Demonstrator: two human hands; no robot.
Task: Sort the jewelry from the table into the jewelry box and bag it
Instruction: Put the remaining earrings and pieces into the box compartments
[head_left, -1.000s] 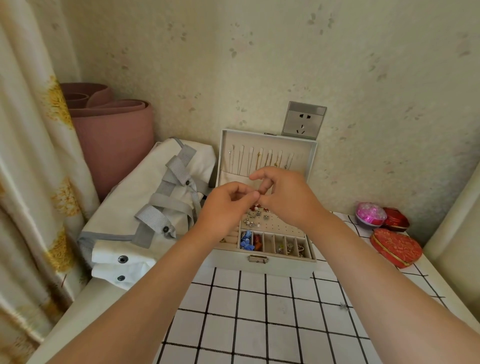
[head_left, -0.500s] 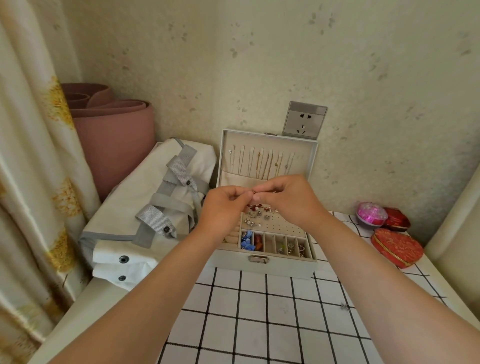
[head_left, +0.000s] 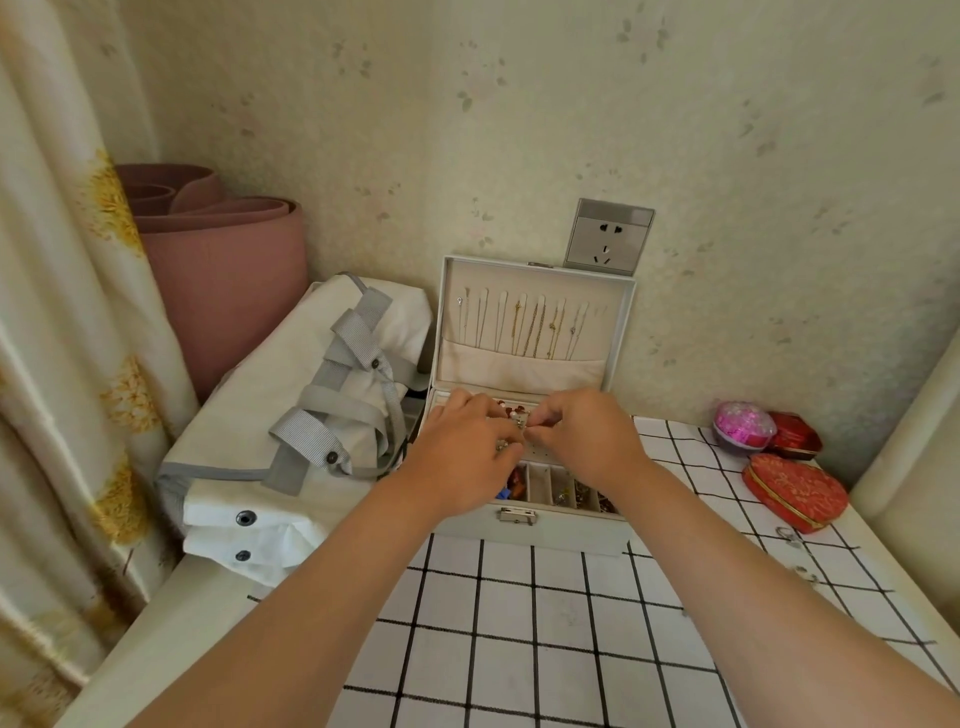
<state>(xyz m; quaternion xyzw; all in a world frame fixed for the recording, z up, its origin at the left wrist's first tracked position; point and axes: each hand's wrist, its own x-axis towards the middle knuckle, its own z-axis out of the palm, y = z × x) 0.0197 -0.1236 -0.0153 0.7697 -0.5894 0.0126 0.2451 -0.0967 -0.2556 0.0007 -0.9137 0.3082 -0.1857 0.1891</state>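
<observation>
One jewelry box (head_left: 535, 530) stood on the bench (head_left: 519, 649), with its lid up against the wall. Two bare hands were over its top tray. The left hand (head_left: 467, 457) and the right hand (head_left: 587, 441) were close together, fingers bent down. Each grip looked pinched at the fingertips, around something tiny and shiny (head_left: 522, 423) between them, but it was too small to tell what it was or which hand truly held it.

About nine thin chains (head_left: 524, 327) hung in a row inside the lid, with their lower ends tucked into one cloth pocket. The front row of the box had small cubbies; four showed, and the hands hid the rest. Bits of blue and red peeked out in the left cubby (head_left: 511, 486).

One white bag (head_left: 291, 415) with grey straps lay just beside the box on the left. Two dark snaps showed on its near edge.

On the right were one red heart-shaped tin (head_left: 795, 491), one smaller red tin (head_left: 795, 441) and one pink round case (head_left: 743, 423). Two little metal pieces (head_left: 789, 535) lay on the checked cloth near the heart tin, too small to name.

One wall socket (head_left: 608, 236) sat above the box. One rolled pink mat (head_left: 223, 270) stood at the back left, partly hidden by a curtain (head_left: 67, 312). No writing could be read anywhere.
</observation>
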